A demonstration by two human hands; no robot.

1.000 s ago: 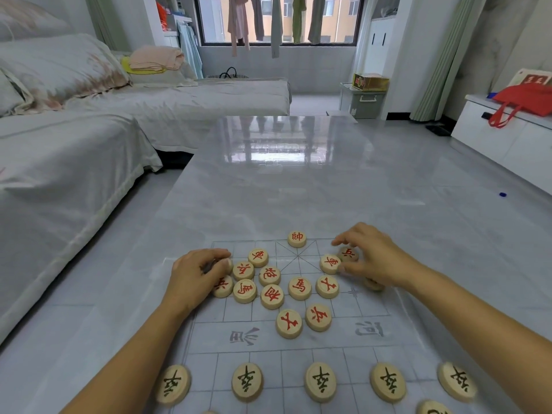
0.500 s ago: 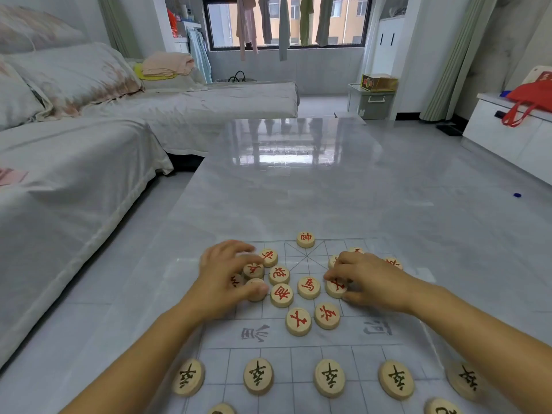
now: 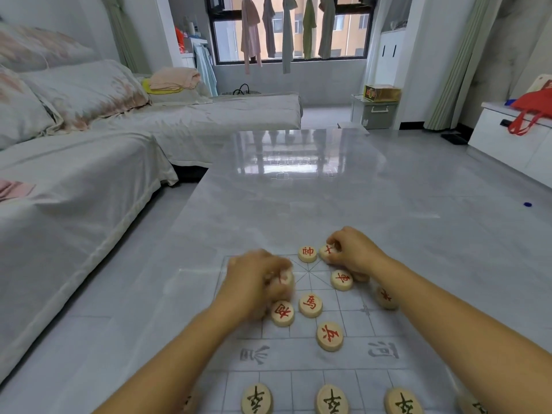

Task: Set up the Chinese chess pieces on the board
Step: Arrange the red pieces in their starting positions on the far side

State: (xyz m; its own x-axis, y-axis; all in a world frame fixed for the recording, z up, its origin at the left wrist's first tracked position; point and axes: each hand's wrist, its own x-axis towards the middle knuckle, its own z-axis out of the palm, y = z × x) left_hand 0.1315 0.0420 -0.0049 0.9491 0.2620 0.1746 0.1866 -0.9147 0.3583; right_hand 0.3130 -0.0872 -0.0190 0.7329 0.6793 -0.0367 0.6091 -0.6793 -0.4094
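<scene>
A: Starting with the board (image 3: 298, 358)?

B: Spread flat on the glossy grey table (image 3: 298, 204), near edge cut off by the frame.

A: And the right hand (image 3: 355, 252)?

B: Reaching to the far row. Grip closed on the pinched piece (image 3: 327, 251), marked in red, just beside the red general (image 3: 307, 253). Touching or a hair apart, impossible to tell.

A: Then the left hand (image 3: 257, 282)?

B: Smeared by motion. Curled tight, grip closed round a pale blurred piece (image 3: 285, 277), just left of the palace diagonals. Mark unreadable.

A: Anything lying loose on the far half?

B: Plenty, all flat and face up. Red chariot (image 3: 341, 279) just below the right hand. Red horse (image 3: 310, 304) near the middle. Red cannon (image 3: 282, 313) right against the heel of the left hand. Red soldier (image 3: 329, 336) closest to the river band. Also a half-hidden piece (image 3: 386, 297), red-marked, partly covered by the right forearm.

A: And the near half?

B: A row of black soldiers (image 3: 332, 400), flat, face up, well apart from one another, the outermost clipped by the frame.

A: Around the table?

B: Covered sofa (image 3: 74, 189) to the left. White cabinet (image 3: 513, 144) to the right, with a red bag (image 3: 534, 104) on top. Laundry (image 3: 286, 28) hanging at the window, far back.
</scene>
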